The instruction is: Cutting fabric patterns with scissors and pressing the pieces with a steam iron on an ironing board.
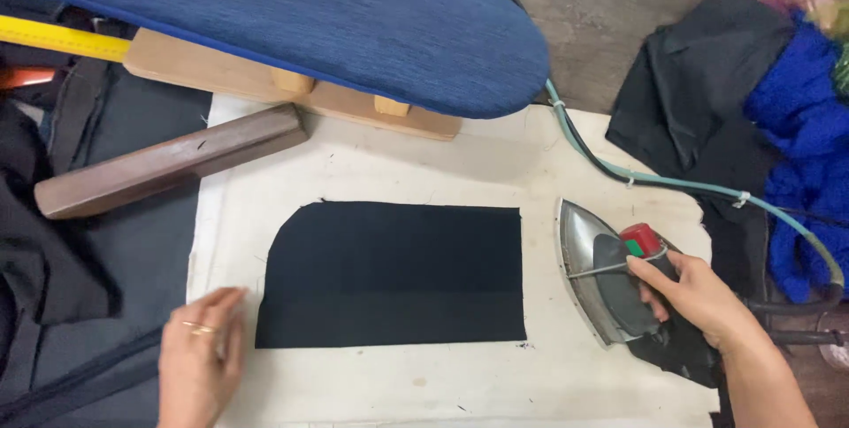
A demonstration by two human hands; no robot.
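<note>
A flat piece of black cloth (393,273), rounded at its upper left corner, lies on the cream pressing pad (416,158). My right hand (694,291) grips the black handle of a steel iron (597,269) tilted on its side just right of the cloth, with a red and green knob on top. My left hand (202,357), fingers together and a ring on one finger, rests flat on the pad at the cloth's lower left corner, beside its edge.
A blue padded sleeve board (292,17) on a wooden base spans the top. A dark wooden block (168,163) lies upper left beside a yellow ruler (62,39). Hose and cord (699,187) trail right. Black and blue fabrics (752,101) pile at right; dark cloth (53,260) lies left.
</note>
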